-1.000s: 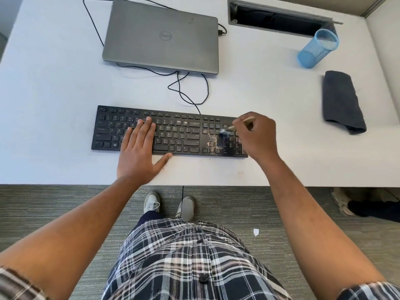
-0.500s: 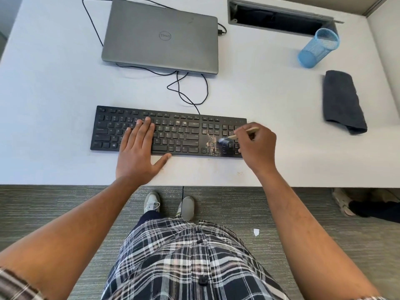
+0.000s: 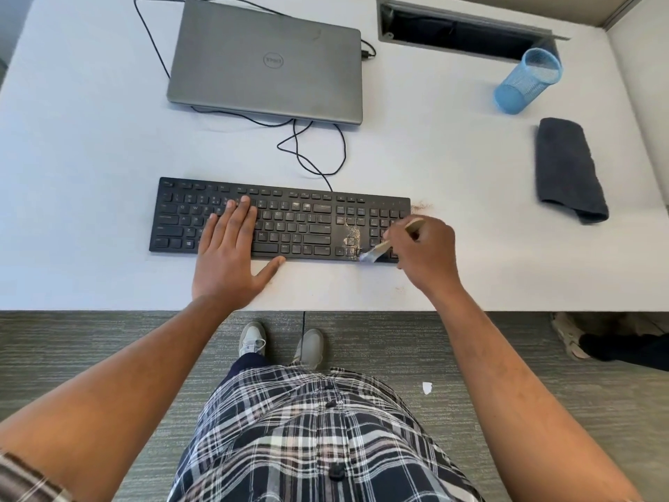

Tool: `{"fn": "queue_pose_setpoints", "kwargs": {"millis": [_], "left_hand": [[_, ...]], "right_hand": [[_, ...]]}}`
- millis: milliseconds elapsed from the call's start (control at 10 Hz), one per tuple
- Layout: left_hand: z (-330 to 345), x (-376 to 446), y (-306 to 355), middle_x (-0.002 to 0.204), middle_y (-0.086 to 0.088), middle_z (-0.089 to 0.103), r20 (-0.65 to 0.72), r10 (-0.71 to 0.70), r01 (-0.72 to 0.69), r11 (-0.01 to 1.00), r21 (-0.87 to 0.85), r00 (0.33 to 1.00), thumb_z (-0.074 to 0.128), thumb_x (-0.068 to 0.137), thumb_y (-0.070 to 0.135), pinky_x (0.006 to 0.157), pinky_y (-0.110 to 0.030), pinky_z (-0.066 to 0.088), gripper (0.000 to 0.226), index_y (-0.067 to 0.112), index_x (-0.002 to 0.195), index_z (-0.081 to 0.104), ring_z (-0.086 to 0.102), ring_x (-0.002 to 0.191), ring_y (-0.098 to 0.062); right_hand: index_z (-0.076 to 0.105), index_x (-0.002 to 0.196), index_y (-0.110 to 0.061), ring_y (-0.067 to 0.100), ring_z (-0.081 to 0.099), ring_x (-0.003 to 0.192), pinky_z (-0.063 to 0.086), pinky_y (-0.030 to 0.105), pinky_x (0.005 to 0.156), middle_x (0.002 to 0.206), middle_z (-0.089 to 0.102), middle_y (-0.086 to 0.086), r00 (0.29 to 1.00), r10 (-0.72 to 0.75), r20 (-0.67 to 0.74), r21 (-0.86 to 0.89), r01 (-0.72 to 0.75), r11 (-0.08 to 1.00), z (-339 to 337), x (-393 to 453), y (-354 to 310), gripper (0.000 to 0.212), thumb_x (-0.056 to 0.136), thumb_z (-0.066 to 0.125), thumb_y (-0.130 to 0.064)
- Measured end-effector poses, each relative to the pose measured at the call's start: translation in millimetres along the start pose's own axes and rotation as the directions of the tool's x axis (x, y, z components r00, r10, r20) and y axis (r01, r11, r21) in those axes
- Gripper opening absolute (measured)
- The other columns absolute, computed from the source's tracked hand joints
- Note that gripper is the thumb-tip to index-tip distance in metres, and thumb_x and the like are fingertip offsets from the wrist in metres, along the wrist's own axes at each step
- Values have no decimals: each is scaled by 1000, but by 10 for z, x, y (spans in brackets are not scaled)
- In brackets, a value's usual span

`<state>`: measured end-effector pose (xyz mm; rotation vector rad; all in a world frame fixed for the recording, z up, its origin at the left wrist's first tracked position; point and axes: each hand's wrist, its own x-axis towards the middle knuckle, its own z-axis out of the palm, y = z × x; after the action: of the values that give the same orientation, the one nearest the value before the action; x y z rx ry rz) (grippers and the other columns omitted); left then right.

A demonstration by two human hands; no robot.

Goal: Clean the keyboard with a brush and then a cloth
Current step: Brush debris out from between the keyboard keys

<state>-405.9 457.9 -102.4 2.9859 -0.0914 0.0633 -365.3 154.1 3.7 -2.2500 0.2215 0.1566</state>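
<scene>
A black keyboard (image 3: 289, 222) lies on the white desk (image 3: 90, 157), with pale dust on the keys left of its number pad. My left hand (image 3: 228, 255) rests flat on the keyboard's left-middle keys, fingers straight, thumb on the desk. My right hand (image 3: 427, 255) grips a small brush (image 3: 376, 251) with a wooden handle. Its bristles touch the keyboard's front edge near the arrow keys. A dark grey folded cloth (image 3: 568, 168) lies at the desk's right side, apart from both hands.
A closed grey laptop (image 3: 268, 63) sits behind the keyboard, with black cables (image 3: 315, 146) looping between them. A blue mesh cup (image 3: 528, 81) lies tipped at the back right by a cable slot (image 3: 463, 34). Brown crumbs (image 3: 420, 205) lie beside the keyboard's right end.
My right hand has swept the brush from the number pad's upper keys down toward the keyboard's front edge. My left hand has stayed flat on the keys.
</scene>
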Motion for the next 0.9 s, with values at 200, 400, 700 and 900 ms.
{"fn": "queue_pose_setpoints", "kwargs": {"millis": [200,400,700,900], "left_hand": [[2,0,-1,178,-6,8,10,0,0,1000,5,1000,28,97,80,132,-51,10,101,7,167,19,5,164,-23],[-2,-4,-3,178,-6,9,7,2,-2,1000,-6,1000,29,97,80,132,-51,10,102,7,167,19,6,164,-24],[5,-3,-8,178,-7,9,8,4,-4,1000,-4,1000,30,97,79,133,-50,9,101,7,167,19,5,164,-24],[-5,-6,-7,177,-7,10,-3,7,-7,1000,-7,1000,31,98,79,133,-50,9,101,6,167,20,5,164,-24]], "right_hand": [[77,75,-16,15,60,54,59,49,57,61,70,-10,999,8,54,-22,-7,1000,26,-49,5,22,89,61,-23],[77,78,-11,34,66,61,59,55,59,64,70,0,999,16,39,-43,-14,999,-10,-30,-1,26,89,62,-29],[75,85,-30,22,73,66,61,46,66,73,74,-6,985,-47,-165,70,59,996,-31,270,-165,12,93,66,-29],[77,85,-21,11,64,62,50,29,61,71,70,-10,992,-96,-87,-32,93,995,121,408,-109,16,90,63,-27]]}}
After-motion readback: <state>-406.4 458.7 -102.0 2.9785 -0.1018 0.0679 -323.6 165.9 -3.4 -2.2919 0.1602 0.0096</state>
